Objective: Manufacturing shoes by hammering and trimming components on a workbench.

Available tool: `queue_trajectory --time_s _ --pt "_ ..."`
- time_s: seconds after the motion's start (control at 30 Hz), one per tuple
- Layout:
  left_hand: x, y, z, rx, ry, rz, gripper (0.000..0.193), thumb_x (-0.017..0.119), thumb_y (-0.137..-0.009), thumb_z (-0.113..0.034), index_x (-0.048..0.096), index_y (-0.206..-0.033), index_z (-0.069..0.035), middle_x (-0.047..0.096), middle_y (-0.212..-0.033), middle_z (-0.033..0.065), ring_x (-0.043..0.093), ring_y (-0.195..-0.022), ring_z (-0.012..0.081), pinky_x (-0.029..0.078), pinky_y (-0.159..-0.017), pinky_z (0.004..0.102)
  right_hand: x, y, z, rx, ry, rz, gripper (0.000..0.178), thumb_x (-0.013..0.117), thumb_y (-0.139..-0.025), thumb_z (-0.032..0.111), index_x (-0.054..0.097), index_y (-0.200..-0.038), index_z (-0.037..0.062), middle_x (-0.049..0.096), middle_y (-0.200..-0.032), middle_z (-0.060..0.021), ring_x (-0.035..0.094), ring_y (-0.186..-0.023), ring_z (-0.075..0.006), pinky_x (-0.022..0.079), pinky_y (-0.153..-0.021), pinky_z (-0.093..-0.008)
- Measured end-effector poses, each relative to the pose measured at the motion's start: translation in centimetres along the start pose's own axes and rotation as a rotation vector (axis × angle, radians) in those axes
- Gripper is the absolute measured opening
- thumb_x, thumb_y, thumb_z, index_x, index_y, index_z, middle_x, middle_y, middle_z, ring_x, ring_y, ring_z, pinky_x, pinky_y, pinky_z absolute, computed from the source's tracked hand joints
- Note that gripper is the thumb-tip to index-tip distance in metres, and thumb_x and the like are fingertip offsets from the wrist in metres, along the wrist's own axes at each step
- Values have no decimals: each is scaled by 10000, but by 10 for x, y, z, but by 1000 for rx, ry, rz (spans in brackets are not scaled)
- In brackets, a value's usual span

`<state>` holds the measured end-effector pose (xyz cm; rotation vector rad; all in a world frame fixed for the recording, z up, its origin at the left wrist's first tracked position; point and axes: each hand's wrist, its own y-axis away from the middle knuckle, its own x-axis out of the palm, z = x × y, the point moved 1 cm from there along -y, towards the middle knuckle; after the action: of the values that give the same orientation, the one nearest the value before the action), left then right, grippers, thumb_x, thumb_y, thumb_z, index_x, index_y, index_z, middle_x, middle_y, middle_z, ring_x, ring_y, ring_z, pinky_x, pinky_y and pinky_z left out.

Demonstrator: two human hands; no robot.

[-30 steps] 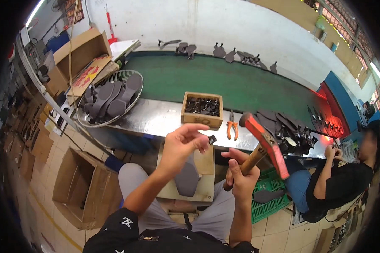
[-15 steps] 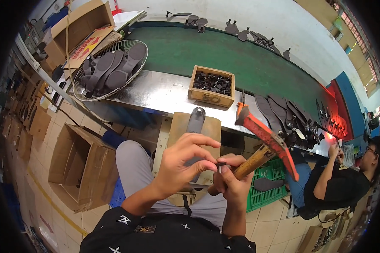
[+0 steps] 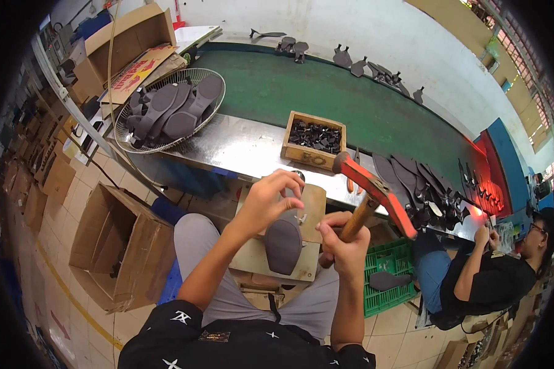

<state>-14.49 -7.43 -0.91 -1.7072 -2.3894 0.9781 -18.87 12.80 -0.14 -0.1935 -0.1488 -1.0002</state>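
My left hand [image 3: 269,202] is raised with its fingers curved and the thumb apart. A small pale piece [image 3: 301,218] shows just below its thumb, too small to name. Under that hand a dark grey shoe sole [image 3: 283,246] rests over the wooden block [image 3: 314,206], its rounded end toward me. The rounded tip of a dark metal post [image 3: 298,175] is partly hidden behind my left fingers. My right hand [image 3: 347,241] grips the wooden handle of a hammer [image 3: 378,192] with a red head, tilted up to the right. Whether its thumb and forefinger also pinch something cannot be made out.
A wooden box [image 3: 314,155] of small black pieces stands on the metal bench edge, pliers [image 3: 352,184] beside it. A wire basket [image 3: 124,138] of soles is left, more soles [image 3: 406,175] right. A green crate [image 3: 381,295] and a seated co-worker [image 3: 486,270] are right; a cardboard box [image 3: 120,246] left.
My hands have moved apart, the left one up and to the left. The small dark piece between their fingertips no longer shows. The sole's rounded end is now visible below them.
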Motion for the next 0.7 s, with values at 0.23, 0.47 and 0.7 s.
queue_trajectory --time_s 0.23,0.47,0.7 --pt "15 11 67 -119 -197 -325 160 645 -891 -46 656 -1049 -23 664 -972 107 631 -791 233 495 -698 305 -23 -24 -57 40 154 -161 147 658 -939 108 659 -985 -32 535 -588 15 393 -389 -30 282 -376 -214" --pt "14 63 29 -37 -280 32 144 671 -847 -23 676 -990 -38 638 -1010 100 604 -943 285 514 -780 372 -57 39 -57 11 -39 -162 169 575 -969 79 639 -1049 -56 440 -505 20 356 -358 -57 273 -350 -231" --pt "25 62 37 58 -318 182 240 713 -768 -5 716 -1001 -59 647 -988 69 617 -916 252 526 -773 348 -51 63 -60 57 41 -144 206 629 -954 90 648 -1103 -51 567 -601 -36 401 -389 -56 283 -356 -215"
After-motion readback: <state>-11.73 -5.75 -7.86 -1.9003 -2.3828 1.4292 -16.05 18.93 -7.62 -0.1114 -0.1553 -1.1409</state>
